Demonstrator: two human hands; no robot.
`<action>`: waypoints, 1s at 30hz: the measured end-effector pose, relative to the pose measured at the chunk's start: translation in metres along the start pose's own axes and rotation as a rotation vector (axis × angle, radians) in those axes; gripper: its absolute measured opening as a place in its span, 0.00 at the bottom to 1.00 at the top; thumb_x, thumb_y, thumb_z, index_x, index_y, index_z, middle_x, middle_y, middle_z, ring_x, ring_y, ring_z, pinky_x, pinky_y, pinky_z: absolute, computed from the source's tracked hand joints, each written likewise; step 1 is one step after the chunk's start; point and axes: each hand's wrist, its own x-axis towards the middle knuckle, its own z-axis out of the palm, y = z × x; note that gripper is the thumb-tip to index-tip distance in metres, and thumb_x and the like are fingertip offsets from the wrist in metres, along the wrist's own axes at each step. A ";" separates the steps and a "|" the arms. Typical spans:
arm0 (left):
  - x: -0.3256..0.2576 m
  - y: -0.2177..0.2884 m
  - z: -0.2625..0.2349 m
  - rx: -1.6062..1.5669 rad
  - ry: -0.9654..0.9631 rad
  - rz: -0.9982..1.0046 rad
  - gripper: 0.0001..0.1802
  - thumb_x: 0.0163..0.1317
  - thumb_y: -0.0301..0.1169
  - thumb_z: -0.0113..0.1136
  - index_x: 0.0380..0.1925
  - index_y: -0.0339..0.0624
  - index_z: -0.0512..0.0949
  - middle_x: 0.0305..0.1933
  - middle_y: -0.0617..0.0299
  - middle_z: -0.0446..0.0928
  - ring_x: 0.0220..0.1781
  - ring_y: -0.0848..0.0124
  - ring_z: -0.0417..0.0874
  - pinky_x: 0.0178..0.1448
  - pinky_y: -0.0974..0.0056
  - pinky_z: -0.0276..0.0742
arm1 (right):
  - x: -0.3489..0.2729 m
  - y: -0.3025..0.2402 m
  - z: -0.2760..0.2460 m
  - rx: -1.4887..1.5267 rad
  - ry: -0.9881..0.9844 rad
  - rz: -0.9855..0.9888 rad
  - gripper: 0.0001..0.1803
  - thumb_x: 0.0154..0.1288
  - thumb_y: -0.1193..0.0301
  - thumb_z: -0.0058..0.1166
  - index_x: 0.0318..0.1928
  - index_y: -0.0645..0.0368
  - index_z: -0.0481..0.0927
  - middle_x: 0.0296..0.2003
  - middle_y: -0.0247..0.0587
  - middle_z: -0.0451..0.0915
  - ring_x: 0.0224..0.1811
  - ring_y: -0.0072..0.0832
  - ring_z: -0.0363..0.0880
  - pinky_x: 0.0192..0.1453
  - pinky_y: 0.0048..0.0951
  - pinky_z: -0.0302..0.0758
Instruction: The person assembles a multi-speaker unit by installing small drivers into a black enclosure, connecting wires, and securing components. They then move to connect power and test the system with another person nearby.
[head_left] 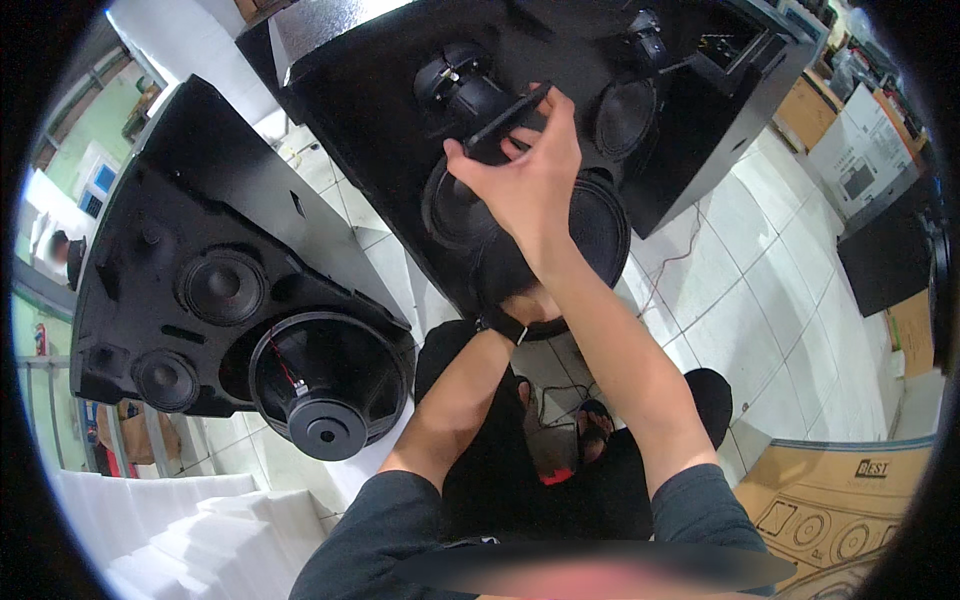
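Note:
Above a large black speaker cabinet [360,110], my right hand [535,165] grips a black plate-like speaker part [505,118] by its edges, thumb at one end and fingers at the other. Close beside that part is a black round driver [460,80] with a small metal terminal; I cannot tell if the two are joined. My left hand [535,303] is at the near rim of a big black woofer [590,235] in the cabinet, below my right forearm. Its fingers are in shadow. A dark band circles the left wrist.
On the left stands a second black cabinet [240,160] with two smaller cones and a loose-looking woofer [330,385] tilted on its front, red wire attached. White foam sheets [200,540] are stacked lower left. A printed cardboard box [830,510] lies lower right. A thin cable [655,275] crosses the tiled floor.

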 end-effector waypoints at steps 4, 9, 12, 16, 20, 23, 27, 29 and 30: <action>0.002 -0.004 0.001 -0.027 -0.043 -0.074 0.19 0.70 0.42 0.66 0.51 0.39 0.82 0.49 0.57 0.85 0.52 0.67 0.84 0.59 0.58 0.78 | 0.002 0.005 -0.002 -0.031 0.018 -0.076 0.51 0.37 0.65 0.85 0.61 0.68 0.68 0.53 0.52 0.78 0.47 0.34 0.85 0.49 0.34 0.86; 0.004 0.010 0.000 -0.018 0.031 -0.039 0.20 0.70 0.44 0.66 0.50 0.40 0.82 0.47 0.56 0.84 0.51 0.66 0.84 0.58 0.59 0.77 | 0.004 0.008 -0.007 -0.309 0.099 -0.293 0.53 0.36 0.62 0.85 0.62 0.66 0.69 0.51 0.51 0.78 0.50 0.37 0.84 0.54 0.36 0.84; 0.002 0.022 -0.002 -0.034 0.048 0.031 0.20 0.70 0.45 0.66 0.50 0.40 0.82 0.47 0.55 0.83 0.51 0.65 0.84 0.57 0.58 0.78 | 0.005 0.013 -0.003 -0.083 0.030 -0.154 0.54 0.34 0.60 0.85 0.62 0.65 0.68 0.51 0.49 0.78 0.53 0.36 0.83 0.53 0.35 0.84; -0.002 0.026 -0.007 -0.063 0.028 0.019 0.21 0.71 0.45 0.65 0.53 0.40 0.80 0.47 0.55 0.83 0.51 0.66 0.83 0.56 0.59 0.78 | 0.003 0.019 0.004 -0.006 0.054 -0.139 0.54 0.34 0.61 0.85 0.62 0.64 0.69 0.50 0.48 0.78 0.52 0.36 0.83 0.52 0.34 0.83; 0.000 0.016 -0.013 -0.059 0.011 0.080 0.22 0.71 0.44 0.65 0.55 0.38 0.78 0.48 0.56 0.82 0.51 0.69 0.82 0.56 0.61 0.78 | 0.002 0.019 0.006 0.008 0.067 -0.131 0.52 0.34 0.62 0.84 0.60 0.64 0.69 0.49 0.48 0.78 0.51 0.35 0.83 0.51 0.34 0.83; -0.009 0.017 -0.015 -0.059 0.060 0.152 0.22 0.72 0.41 0.65 0.57 0.38 0.78 0.50 0.56 0.82 0.52 0.69 0.82 0.56 0.61 0.78 | 0.003 0.016 0.006 -0.024 0.084 -0.146 0.51 0.34 0.62 0.84 0.60 0.64 0.69 0.48 0.48 0.78 0.50 0.35 0.83 0.51 0.34 0.83; -0.066 0.066 -0.024 -0.281 0.184 0.242 0.20 0.71 0.34 0.65 0.58 0.38 0.78 0.50 0.56 0.84 0.53 0.69 0.84 0.59 0.60 0.80 | 0.003 0.015 0.004 -0.056 0.070 -0.159 0.51 0.35 0.63 0.83 0.61 0.64 0.69 0.48 0.50 0.79 0.50 0.36 0.83 0.52 0.35 0.82; -0.108 0.114 -0.047 -0.177 0.171 0.077 0.16 0.70 0.31 0.66 0.55 0.37 0.81 0.47 0.57 0.85 0.52 0.69 0.86 0.58 0.61 0.82 | 0.005 0.016 0.003 0.002 0.064 -0.195 0.52 0.35 0.63 0.83 0.62 0.65 0.69 0.49 0.51 0.79 0.51 0.38 0.83 0.54 0.36 0.81; -0.133 0.142 -0.065 0.015 0.148 -0.007 0.14 0.69 0.29 0.66 0.52 0.37 0.83 0.46 0.58 0.86 0.51 0.69 0.87 0.57 0.61 0.83 | 0.006 0.017 0.003 0.028 0.062 -0.212 0.53 0.35 0.63 0.83 0.63 0.65 0.68 0.50 0.51 0.79 0.51 0.39 0.82 0.55 0.36 0.81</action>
